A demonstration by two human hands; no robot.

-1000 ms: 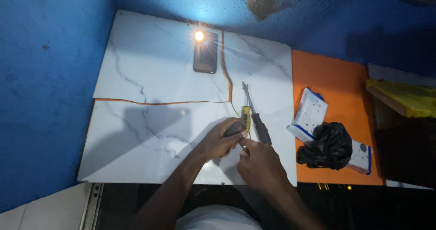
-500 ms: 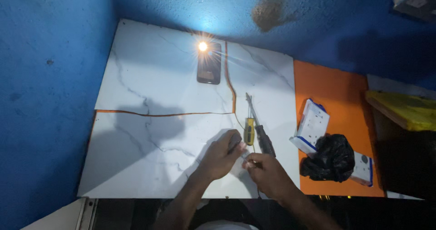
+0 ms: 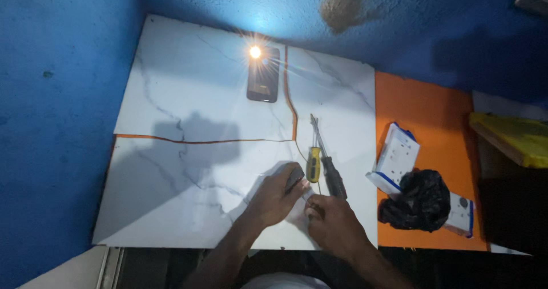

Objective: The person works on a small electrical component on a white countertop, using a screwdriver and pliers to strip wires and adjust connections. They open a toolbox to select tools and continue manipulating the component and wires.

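Here the left hand (image 3: 275,200) is gripping a small dark part (image 3: 294,179) in curled fingers at the near edge of the white marbled tabletop (image 3: 188,112), and the right hand (image 3: 332,223) is pinching close against it, though what it is holding is too small to tell. Two screwdrivers (image 3: 319,160) are lying just beyond the part, a phone (image 3: 263,80) with its light on is sitting further back, and white boxes (image 3: 395,159) and a black bag (image 3: 419,200) are resting on the orange mat (image 3: 422,112).

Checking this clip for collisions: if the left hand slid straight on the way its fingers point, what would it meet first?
Most likely the yellow-handled screwdriver, which lies just past the left hand fingertips on the marble table; the dark-handled tool lies right beside it. Depth is unclear.
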